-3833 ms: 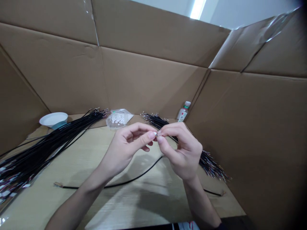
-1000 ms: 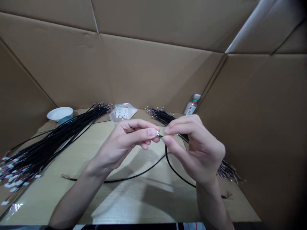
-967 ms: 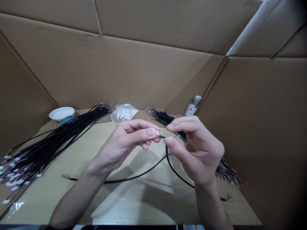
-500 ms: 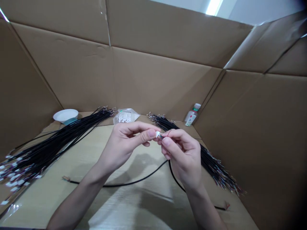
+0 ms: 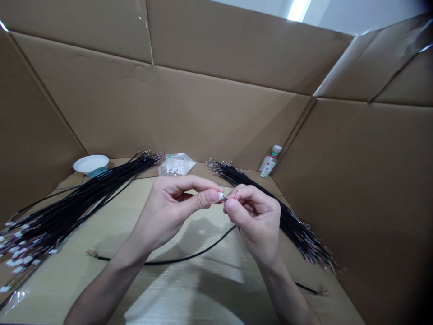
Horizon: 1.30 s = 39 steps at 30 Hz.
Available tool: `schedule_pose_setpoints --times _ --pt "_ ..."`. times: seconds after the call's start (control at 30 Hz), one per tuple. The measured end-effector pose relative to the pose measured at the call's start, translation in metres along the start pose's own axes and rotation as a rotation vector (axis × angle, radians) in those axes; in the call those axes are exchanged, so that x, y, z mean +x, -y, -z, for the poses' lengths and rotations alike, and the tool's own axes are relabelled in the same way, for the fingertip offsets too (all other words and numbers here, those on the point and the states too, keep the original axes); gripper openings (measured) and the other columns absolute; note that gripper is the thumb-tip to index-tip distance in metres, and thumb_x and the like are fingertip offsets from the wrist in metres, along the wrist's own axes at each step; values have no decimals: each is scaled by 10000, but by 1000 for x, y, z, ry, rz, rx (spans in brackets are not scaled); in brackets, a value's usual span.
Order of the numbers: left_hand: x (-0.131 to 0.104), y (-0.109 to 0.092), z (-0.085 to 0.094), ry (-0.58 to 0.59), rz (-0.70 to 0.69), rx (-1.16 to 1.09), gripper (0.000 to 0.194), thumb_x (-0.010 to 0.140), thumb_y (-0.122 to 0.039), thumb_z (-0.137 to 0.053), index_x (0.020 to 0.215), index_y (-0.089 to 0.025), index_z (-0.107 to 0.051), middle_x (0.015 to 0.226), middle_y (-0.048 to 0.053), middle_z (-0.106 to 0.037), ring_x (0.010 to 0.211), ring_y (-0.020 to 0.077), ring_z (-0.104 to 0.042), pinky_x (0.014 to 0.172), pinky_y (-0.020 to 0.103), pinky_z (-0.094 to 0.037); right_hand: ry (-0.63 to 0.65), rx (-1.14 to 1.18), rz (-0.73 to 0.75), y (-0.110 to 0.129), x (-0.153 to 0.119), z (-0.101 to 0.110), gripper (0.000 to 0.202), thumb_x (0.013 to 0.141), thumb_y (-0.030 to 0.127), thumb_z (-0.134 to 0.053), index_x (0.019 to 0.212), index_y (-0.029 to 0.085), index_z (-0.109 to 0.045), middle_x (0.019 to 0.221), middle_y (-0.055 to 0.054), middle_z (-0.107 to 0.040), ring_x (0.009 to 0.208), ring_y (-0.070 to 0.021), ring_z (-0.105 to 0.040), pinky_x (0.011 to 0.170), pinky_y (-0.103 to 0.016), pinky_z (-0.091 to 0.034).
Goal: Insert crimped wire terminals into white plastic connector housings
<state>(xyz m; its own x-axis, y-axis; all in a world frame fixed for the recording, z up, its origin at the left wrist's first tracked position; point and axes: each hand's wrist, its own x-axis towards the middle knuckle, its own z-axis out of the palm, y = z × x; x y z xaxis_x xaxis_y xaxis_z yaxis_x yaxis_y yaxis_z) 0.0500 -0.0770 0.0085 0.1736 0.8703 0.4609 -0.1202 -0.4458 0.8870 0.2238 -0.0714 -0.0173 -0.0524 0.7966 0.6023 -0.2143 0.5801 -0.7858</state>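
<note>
My left hand (image 5: 182, 203) pinches a small white connector (image 5: 221, 196) between thumb and forefinger, above the middle of the table. Close against it, my right hand (image 5: 255, 216) is closed on the thin coloured wires (image 5: 224, 200) that run into the connector. One reddish wire (image 5: 236, 193) sticks up apart from the others by the right fingertips. Below the hands a black cable (image 5: 189, 257) curves over the table, its stripped end with loose wires (image 5: 91, 253) lying at the left. Another stripped cable end (image 5: 321, 291) shows past my right forearm.
A big bundle of black cables with white connectors (image 5: 74, 203) lies at the left. A second bundle (image 5: 291, 225) lies at the right. Behind stand a white bowl (image 5: 90, 162), a clear bag of white connectors (image 5: 176, 166) and a bottle (image 5: 269, 161). Cardboard walls (image 5: 230, 117) surround the table (image 5: 162, 289).
Both hands have moved slightly down and left, still together at the connector. The right hand's cable loop has dropped from view behind the hand. The view has shifted a little.
</note>
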Motion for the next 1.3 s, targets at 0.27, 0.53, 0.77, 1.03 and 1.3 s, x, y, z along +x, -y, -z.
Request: schedule_pose_setpoints --times 0.27,0.53,0.77,1.03,1.3 --pt "-5 -3 -1 3 -30 120 61 881 -205 -845 860 -259 -862 856 -36 -840 792 88 -776 709 93 -586 78 -65 -56 6 1 6 165 825 134 -786 704 191 -688 634 52 -605 526 -49 -472 475 -157 -396" --pt "-10 -6 -3 14 -106 265 99 884 -161 -830 842 -250 -842 829 -40 -822 761 96 -742 691 160 -564 138 -133 -67 15 -1 7 183 843 100 -731 718 194 -637 641 69 -560 505 -34 -407 443 -156 -305" --pt "-10 -4 -4 7 -170 302 111 886 -134 -813 843 -234 -837 799 -28 -807 730 102 -708 692 202 -549 95 -322 -8 20 -6 8 186 842 81 -733 742 198 -627 669 70 -543 546 -44 -430 475 -164 -333" --pt "0 6 4 106 19 -48 64 924 -233 -816 911 -283 -853 876 -27 -824 796 90 -734 722 138 -583 95 38 -111 11 -3 12 90 894 190 -812 876 253 -751 726 49 -675 536 -63 -527 458 -182 -398" --pt "2 5 10 104 5 -48 113 929 -210 -813 955 -310 -859 911 -28 -828 856 94 -755 779 138 -596 100 -40 -60 6 -3 18 54 953 274 -793 904 261 -776 823 21 -726 703 -113 -601 623 -255 -465"
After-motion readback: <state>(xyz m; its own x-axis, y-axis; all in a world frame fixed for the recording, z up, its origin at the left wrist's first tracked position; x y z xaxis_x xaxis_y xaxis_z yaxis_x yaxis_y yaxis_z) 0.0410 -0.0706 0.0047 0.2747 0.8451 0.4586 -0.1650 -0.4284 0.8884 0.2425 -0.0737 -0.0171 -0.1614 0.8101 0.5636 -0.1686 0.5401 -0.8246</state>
